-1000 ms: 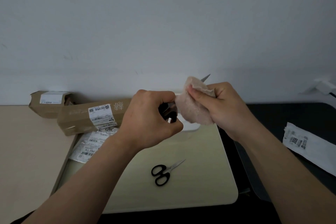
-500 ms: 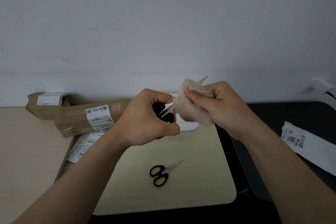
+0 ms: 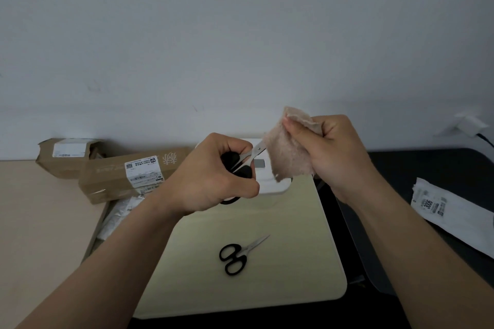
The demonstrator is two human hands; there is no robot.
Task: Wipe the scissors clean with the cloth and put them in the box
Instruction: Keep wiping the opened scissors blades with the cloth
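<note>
While the left hand [image 3: 213,179] grips the black-handled scissors [image 3: 244,161] above the pale board [image 3: 294,262], their silver blades now stand parted, tips buried in the pink cloth [image 3: 288,157] pinched by the right hand [image 3: 336,152], which has risen. Spare scissors [image 3: 236,255] lie mid-board.

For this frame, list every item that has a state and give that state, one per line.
Left hand: closed on the held scissors' black handles.
Right hand: pinching the cloth.
Held scissors: raised, blades slightly apart, tips behind the cloth.
Cloth: raised, folded over the blade tips.
Second scissors: lying closed on the pale board.
Cardboard boxes: closed, lying flat.
</note>
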